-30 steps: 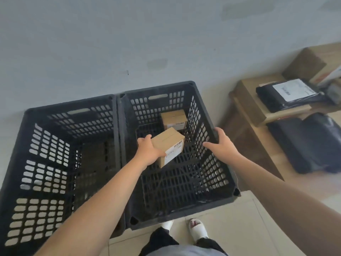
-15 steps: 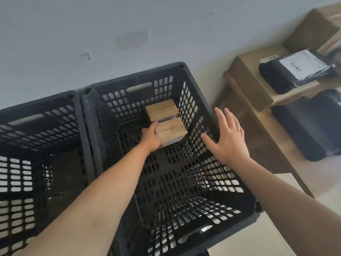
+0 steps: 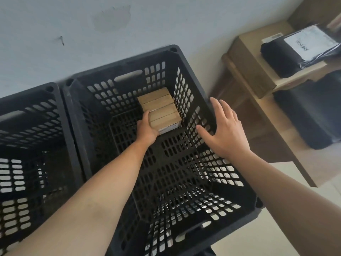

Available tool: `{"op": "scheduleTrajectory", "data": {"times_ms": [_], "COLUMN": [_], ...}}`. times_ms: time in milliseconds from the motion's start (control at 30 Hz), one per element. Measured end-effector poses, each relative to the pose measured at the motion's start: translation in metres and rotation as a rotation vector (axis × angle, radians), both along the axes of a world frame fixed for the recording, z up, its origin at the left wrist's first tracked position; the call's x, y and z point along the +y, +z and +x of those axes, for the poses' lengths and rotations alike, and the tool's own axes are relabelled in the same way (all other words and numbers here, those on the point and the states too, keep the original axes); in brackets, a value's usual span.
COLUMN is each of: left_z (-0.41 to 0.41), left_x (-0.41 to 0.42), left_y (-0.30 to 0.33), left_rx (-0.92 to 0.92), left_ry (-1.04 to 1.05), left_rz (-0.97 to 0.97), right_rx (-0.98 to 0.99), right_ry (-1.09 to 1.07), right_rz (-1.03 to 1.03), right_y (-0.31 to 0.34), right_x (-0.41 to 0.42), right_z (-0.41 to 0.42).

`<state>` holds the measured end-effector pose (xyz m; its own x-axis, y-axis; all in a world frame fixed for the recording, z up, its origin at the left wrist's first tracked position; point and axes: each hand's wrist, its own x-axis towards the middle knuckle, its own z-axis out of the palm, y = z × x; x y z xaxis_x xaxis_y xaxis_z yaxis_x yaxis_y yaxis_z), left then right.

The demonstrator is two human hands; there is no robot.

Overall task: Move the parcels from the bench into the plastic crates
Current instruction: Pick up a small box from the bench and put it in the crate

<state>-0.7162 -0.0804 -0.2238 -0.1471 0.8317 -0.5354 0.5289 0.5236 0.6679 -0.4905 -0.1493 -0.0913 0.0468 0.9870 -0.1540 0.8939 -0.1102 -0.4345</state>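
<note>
Two black plastic crates side by side against the wall. The right crate (image 3: 217, 115) is the landmark: down on its slotted floor, tucked into the far right corner, sit two small cardboard parcels touching one another. The far parcel (image 3: 154, 97) lies against the crate's back and right walls; the near parcel (image 3: 163, 117) sits just in front of it, with a white label showing on the side that faces the camera. The left hand (image 3: 147, 129) reaches deep into the right crate, its fingers wrapped round the near parcel's left side, and the box looks set on the floor. The right hand (image 3: 224, 130) hangs above the right crate's right wall, fingers straight and spread, holding nothing; whether it touches the rim I cannot tell. Left of the right crate, rim to rim with it, the left crate (image 3: 55, 111) shows no parcels in the part that is in view.

To the right of the right crate stands the wooden surface (image 3: 265, 106), carrying a brown carton (image 3: 252, 58) with a black poly bag (image 3: 287, 58) with a white label on top of it, and another black bag (image 3: 311, 111) just in front of them. The pale wall (image 3: 129, 24) rises behind the right crate, light floor (image 3: 249, 242) below.
</note>
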Motion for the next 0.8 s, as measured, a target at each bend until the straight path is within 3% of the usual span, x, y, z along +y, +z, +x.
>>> {"op": "scheduleTrajectory", "data": {"times_ms": [600, 700, 800], "left_z": [0.012, 0.022, 0.033], "left_x": [-0.010, -0.015, -0.013], "left_y": [-0.014, -0.015, -0.015], "left_rx": [0.021, 0.240, 0.539], "left_ry": [0.029, -0.008, -0.277], "left_rz": [0.062, 0.128, 0.246], "right_rx": [0.031, 0.028, 0.028], "right_ry": [-0.010, -0.010, -0.013], "right_rz": [-0.005, -0.002, 0.000], "right_y": [0.004, 0.004, 0.003], "right_x": [0.001, 0.001, 0.001], "right_z": [-0.002, -0.001, -0.002]}}
